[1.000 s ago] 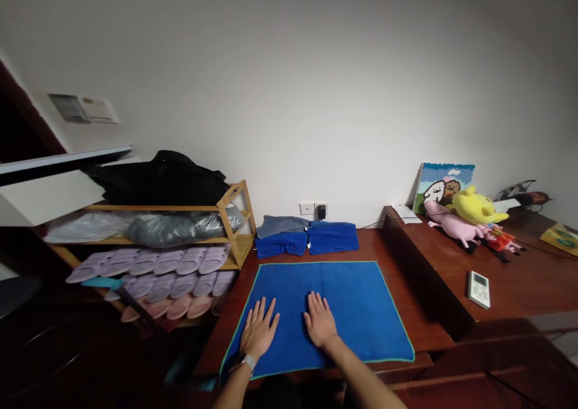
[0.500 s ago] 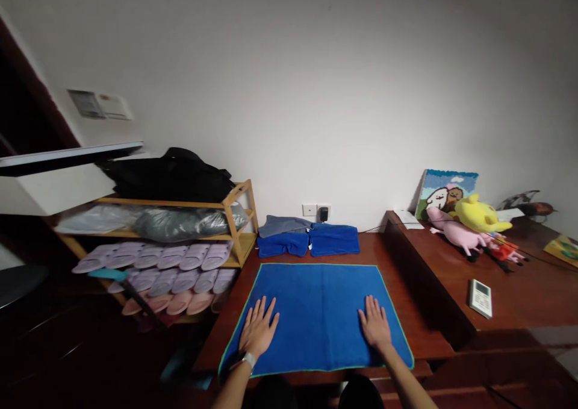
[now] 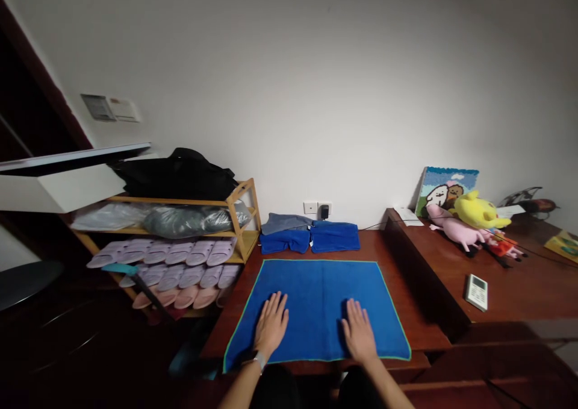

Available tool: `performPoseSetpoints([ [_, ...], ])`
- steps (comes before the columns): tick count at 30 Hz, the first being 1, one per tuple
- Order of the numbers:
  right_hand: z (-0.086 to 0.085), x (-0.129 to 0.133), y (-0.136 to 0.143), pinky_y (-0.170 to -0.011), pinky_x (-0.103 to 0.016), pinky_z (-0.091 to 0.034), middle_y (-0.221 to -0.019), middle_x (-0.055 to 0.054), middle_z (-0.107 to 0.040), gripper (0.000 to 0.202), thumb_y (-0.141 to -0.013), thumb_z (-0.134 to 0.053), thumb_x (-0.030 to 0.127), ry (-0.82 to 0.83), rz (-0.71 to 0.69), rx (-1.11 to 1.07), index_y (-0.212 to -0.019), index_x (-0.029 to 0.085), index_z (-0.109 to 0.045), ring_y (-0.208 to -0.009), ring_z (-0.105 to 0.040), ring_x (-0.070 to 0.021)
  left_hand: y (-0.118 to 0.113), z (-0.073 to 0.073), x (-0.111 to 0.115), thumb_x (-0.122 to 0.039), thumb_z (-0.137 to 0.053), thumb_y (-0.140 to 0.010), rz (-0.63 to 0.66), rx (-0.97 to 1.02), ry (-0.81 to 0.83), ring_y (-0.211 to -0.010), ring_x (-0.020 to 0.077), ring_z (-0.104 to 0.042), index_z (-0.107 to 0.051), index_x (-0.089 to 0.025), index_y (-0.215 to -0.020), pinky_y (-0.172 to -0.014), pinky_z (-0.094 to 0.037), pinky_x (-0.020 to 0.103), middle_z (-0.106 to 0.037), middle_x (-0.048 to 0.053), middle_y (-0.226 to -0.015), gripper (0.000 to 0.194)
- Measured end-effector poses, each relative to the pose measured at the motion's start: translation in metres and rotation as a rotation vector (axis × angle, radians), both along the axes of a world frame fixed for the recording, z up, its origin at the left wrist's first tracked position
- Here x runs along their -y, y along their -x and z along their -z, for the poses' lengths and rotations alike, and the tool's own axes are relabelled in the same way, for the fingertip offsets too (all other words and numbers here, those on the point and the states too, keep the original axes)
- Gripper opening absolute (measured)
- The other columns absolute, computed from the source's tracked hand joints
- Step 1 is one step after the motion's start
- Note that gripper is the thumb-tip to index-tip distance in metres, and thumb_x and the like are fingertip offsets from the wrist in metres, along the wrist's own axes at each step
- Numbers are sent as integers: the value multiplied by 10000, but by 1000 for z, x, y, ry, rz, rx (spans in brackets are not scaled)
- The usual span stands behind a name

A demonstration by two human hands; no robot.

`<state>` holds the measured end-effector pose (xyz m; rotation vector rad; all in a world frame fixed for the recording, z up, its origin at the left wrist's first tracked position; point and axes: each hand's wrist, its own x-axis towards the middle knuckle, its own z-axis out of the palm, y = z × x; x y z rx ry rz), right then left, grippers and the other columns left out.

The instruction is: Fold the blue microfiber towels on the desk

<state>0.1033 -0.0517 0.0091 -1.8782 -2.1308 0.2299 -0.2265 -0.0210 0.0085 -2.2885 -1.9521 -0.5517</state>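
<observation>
Left hand [image 3: 271, 326], right hand [image 3: 360, 334] are lying flat, unclenched, over cloth [image 3: 311, 306]. Table [image 3: 418, 323] is showing past cloth's right edge.

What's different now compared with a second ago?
Your right hand moved right across the green-edged blue cloth, then partway back left; your left hand shifted slightly right. Neither took hold of anything. The cloth stayed spread flat, the white remote control in place.

Shows bare forearms [image 3: 383, 382], a pale band [image 3: 260, 359] around the left wrist [image 3: 264, 348], and black legwear [image 3: 274, 390] below the table's [image 3: 422, 334] near edge.
</observation>
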Motion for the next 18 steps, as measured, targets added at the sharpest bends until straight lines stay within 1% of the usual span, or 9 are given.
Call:
performPoseSetpoints([
  [2, -1, 9, 41, -1293, -448, -154, -1689, -24, -182, 683, -1048, -150, 524, 20, -123, -35, -1629, 172, -221, -1572, -140, -226, -29, 4, 8, -425, -302, -1053, 132, 5, 27, -1529, 214, -337, -430, -301, -1551, -1267, -243, 439, -396, 29, -1652, 529],
  [3, -1, 11, 57, -1291, -449, -160, -1689, -20, -171, 673, -1052, -155, 524, 34, -165, -47, -1629, 184, -217, -1571, -141, -222, -42, 6, 12, -447, -304, -1053, 170, 5, 51, -1529, 215, -338, -427, -329, -1548, -1261, -254, 445, -390, 17, -1655, 524],
  [5, 1, 13, 76, -1290, -458, -161, -1688, -23, -161, 660, -1057, -156, 524, 57, -212, -63, -1626, 194, -220, -1570, -142, -222, -62, 11, 19, -480, -303, -1050, 169, 2, 108, -1531, 235, -334, -413, -356, -1551, -1254, -259, 478, -385, 16, -1656, 528],
  [7, 3, 12, 76, -1289, -461, -156, -1685, -30, -166, 661, -1058, -152, 532, 67, -209, -63, -1623, 197, -228, -1570, -146, -224, -67, 15, 23, -500, -305, -1043, 103, -3, 159, -1536, 261, -325, -393, -359, -1560, -1252, -241, 514, -380, 23, -1656, 543],
  [9, 6, 12, 58, -1287, -463, -159, -1681, -34, -178, 674, -1052, -165, 558, 63, -164, -41, -1621, 203, -238, -1568, -157, -230, -54, 16, 28, -507, -310, -1037, 24, -13, 185, -1542, 275, -308, -371, -367, -1568, -1254, -218, 535, -359, 14, -1663, 553],
  [11, 9, 14, 28, -1283, -465, -166, -1680, -36, -193, 687, -1044, -185, 580, 59, -96, -6, -1619, 211, -254, -1565, -172, -239, -29, 16, 33, -514, -316, -1028, -63, -28, 188, -1547, 279, -296, -359, -365, -1573, -1253, -209, 537, -333, 8, -1672, 566],
  [13, 14, 18, -10, -1280, -473, -171, -1678, -48, -211, 698, -1038, -192, 582, 49, -19, 27, -1615, 199, -278, -1562, -187, -250, 1, 15, 40, -527, -319, -1017, -160, -56, 179, -1551, 275, -284, -353, -352, -1577, -1255, -203, 526, -312, 10, -1680, 588],
  [15, 22, 23, -50, -1274, -492, -181, -1671, -76, -243, 716, -1030, -184, 572, 22, 60, 57, -1603, 163, -319, -1558, -205, -270, 28, 14, 49, -534, -321, -1004, -247, -93, 167, -1555, 270, -274, -364, -318, -1578, -1260, -192, 501, -303, 28, -1683, 615],
  [18, 36, 31, -106, -1253, -535, -224, -1643, -123, -324, 760, -1006, -158, 568, -18, 158, 101, -1564, 117, -408, -1543, -247, -311, 57, 11, 62, -517, -305, -993, -342, -134, 163, -1553, 269, -277, -379, -264, -1578, -1261, -188, 478, -306, 60, -1681, 642],
])
